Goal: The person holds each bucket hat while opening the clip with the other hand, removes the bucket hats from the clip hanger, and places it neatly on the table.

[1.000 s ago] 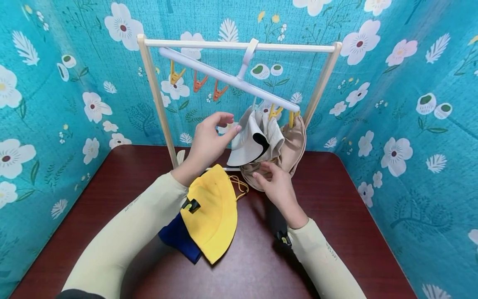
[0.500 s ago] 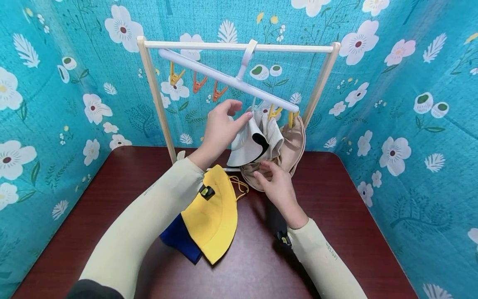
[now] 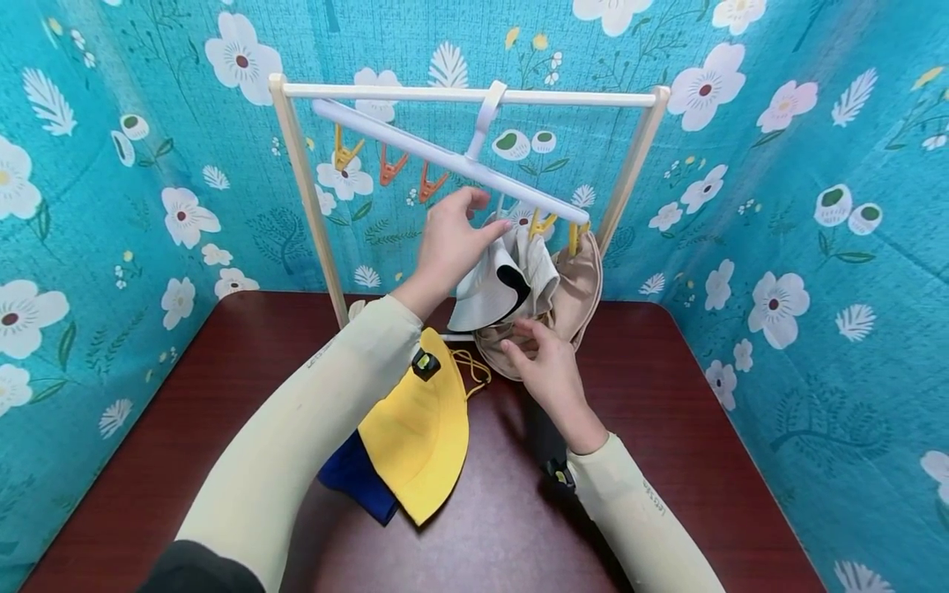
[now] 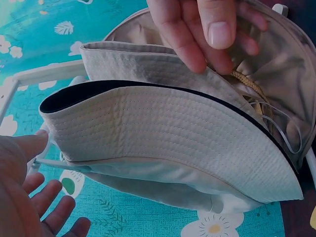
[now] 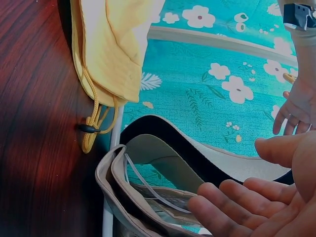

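My left hand point(image 3: 454, 239) is raised beside a pale clothespin point(image 4: 52, 163) at the top of a whitish bucket hat point(image 3: 482, 292) with a black inner edge. In the left wrist view its thumb and fingers are spread apart around that clothespin, with nothing gripped. Lower down, my right hand point(image 3: 552, 371) hovers in front of the hanging hats, its fingers loosely bent and holding nothing. Behind the whitish hat hang a light grey hat point(image 3: 546, 276) and a beige hat point(image 3: 583, 284), clipped by yellow clothespins point(image 3: 543, 222). A lilac hanger point(image 3: 423, 148) carries them, tilted down to the right.
A wooden rack point(image 3: 626, 185) holds the hanger. Orange clothespins point(image 3: 430, 185) and a yellow one hang unused on its left half. On the dark red table point(image 3: 630, 412) lie a yellow hat point(image 3: 426, 436) with a cord and a navy cloth item point(image 3: 363, 482) partly beneath it.
My left hand has moved right and upward, from beside the whitish hat to the pale clothespin at its top. The right hand has stayed almost still.
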Motion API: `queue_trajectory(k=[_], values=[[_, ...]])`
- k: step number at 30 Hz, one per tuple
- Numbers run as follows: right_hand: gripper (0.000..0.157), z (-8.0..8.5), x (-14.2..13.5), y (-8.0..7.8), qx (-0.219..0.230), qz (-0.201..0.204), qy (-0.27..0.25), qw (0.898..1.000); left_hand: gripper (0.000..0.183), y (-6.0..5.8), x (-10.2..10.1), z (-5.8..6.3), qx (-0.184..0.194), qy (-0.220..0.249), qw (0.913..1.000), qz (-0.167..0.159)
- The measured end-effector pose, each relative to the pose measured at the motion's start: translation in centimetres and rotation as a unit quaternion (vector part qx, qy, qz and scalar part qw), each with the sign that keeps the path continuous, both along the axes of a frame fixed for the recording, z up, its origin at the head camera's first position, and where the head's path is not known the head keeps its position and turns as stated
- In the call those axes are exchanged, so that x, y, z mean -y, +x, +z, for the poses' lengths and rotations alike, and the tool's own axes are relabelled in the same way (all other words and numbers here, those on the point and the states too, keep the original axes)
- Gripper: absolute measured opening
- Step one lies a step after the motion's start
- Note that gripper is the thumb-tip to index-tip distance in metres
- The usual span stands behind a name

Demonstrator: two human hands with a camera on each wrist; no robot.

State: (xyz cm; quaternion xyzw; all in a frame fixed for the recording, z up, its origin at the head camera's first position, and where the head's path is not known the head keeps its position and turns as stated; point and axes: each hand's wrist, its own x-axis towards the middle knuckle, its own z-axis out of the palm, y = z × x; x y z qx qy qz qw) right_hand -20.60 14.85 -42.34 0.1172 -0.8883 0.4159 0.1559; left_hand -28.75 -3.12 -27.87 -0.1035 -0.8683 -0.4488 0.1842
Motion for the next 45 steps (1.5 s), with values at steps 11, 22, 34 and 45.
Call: queue_trajectory(k=[11, 22, 34, 45], values=[[0.036, 0.0, 0.2, 0.0, -0.010, 0.005, -0.006, 1.000, 0.053, -1.3, -0.7, 0.3, 0.029, -0.007, 0.9993, 0.024], [0.041, -0.1, 0.3, -0.3, -0.014, 0.011, -0.009, 1.000, 0.044, -2.1, -1.6, 0.0, 0.021, 0.021, 0.9987, 0.041], [0.042, -0.1, 0.3, -0.4, -0.006, 0.005, -0.008, 1.000, 0.045, -2.1, -2.3, -0.3, 0.024, 0.047, 0.9965, 0.065], [0.043, -0.4, 0.0, -0.4, -0.004, -0.009, -0.005, 1.000, 0.034, -1.8, -3.3, -0.9, -0.034, -0.031, 0.9926, 0.112]])
